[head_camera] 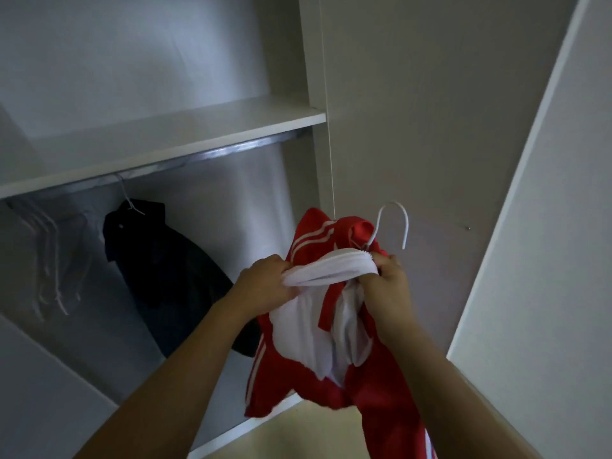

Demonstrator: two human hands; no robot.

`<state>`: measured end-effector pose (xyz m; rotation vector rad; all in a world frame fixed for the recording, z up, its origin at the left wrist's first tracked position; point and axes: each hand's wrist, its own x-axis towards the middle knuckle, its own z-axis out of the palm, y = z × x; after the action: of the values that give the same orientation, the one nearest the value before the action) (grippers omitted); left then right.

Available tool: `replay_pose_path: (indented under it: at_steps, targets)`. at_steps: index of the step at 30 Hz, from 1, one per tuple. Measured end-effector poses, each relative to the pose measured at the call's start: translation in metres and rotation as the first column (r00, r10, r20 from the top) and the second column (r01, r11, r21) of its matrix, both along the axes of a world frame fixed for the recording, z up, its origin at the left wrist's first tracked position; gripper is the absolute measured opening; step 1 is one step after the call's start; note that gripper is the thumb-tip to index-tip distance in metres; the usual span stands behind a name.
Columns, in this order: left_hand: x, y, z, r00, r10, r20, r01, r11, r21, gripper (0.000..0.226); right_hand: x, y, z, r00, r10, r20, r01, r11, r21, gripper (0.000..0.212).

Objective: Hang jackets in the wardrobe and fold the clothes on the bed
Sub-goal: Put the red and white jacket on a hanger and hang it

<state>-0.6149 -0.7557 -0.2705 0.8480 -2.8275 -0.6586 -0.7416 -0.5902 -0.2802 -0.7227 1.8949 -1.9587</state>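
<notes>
Both forearms raised in front of open wardrobe [318, 94]. Left hand [265, 279] gripping bunched white collar edge of red jacket [371, 385]; right hand [392, 283] clutching other end of same white fabric, close under white hanger [395, 223], hook poking up above jacket. Red jacket with white stripes and white lining, dangling between hands, not yet on rail [212, 154]. Dark jacket [165, 270] hanging from rail on 1 hanger, left. Spare pale hangers [49, 256] bunched at far left, blurred.
</notes>
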Motion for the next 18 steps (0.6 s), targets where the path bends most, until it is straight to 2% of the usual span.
replay_pose_path:
  at_steps: [3,5,7,9,11,12,13,14,15,16,17,18]
  targets:
    - [0.007,-0.006,-0.006,0.992,0.053,-0.112,-0.042,0.995,0.093,0.017,-0.009,0.009,-0.007,0.999,0.003,-0.038,0.000,0.996,0.086,0.027]
    - [0.008,-0.008,0.001,0.988,0.016,-0.155,-0.012,1.000,0.028,0.023,-0.017,0.018,-0.010,0.988,0.098,-0.121,-0.069,0.972,0.223,0.021]
    - [0.004,-0.003,0.016,0.990,-0.106,-0.089,0.098,0.991,-0.094,0.029,-0.021,0.027,-0.014,0.968,0.197,-0.155,-0.145,0.944,0.297,0.043]
    - [-0.008,0.006,0.036,0.974,-0.223,0.031,0.225,0.946,-0.232,0.027,-0.020,0.028,-0.018,0.945,0.265,-0.192,-0.200,0.932,0.301,0.069]
    - [-0.021,0.015,0.053,0.951,-0.286,0.115,0.308,0.895,-0.322,0.025,-0.017,0.022,-0.023,0.921,0.287,-0.262,-0.195,0.925,0.324,0.077]
    - [-0.026,0.019,0.058,0.944,-0.301,0.132,0.329,0.875,-0.355,0.024,-0.015,0.018,-0.027,0.922,0.268,-0.279,-0.172,0.930,0.326,0.065]
    - [-0.029,0.020,0.061,0.941,-0.314,0.128,0.339,0.864,-0.371,0.019,-0.014,0.015,-0.029,0.939,0.220,-0.264,-0.140,0.946,0.293,0.044]
    - [-0.029,0.019,0.061,0.941,-0.319,0.110,0.337,0.866,-0.369,0.012,-0.015,0.011,-0.031,0.966,0.165,-0.199,-0.117,0.965,0.235,0.025]
    - [-0.027,0.017,0.059,0.946,-0.315,0.073,0.319,0.878,-0.358,0.008,-0.017,0.009,-0.033,0.988,0.120,-0.101,-0.103,0.982,0.161,0.020]
    - [-0.023,0.012,0.053,0.956,-0.291,0.029,0.284,0.902,-0.324,0.010,-0.018,0.009,-0.035,0.996,0.093,-0.004,-0.092,0.991,0.100,0.025]
    - [-0.018,0.007,0.047,0.967,-0.253,-0.012,0.241,0.934,-0.266,0.012,-0.018,0.010,-0.033,0.994,0.090,0.058,-0.093,0.994,0.056,0.026]
    - [-0.013,0.001,0.040,0.979,-0.196,-0.052,0.184,0.965,-0.186,0.013,-0.018,0.012,-0.031,0.995,0.083,0.053,-0.086,0.995,0.044,0.020]
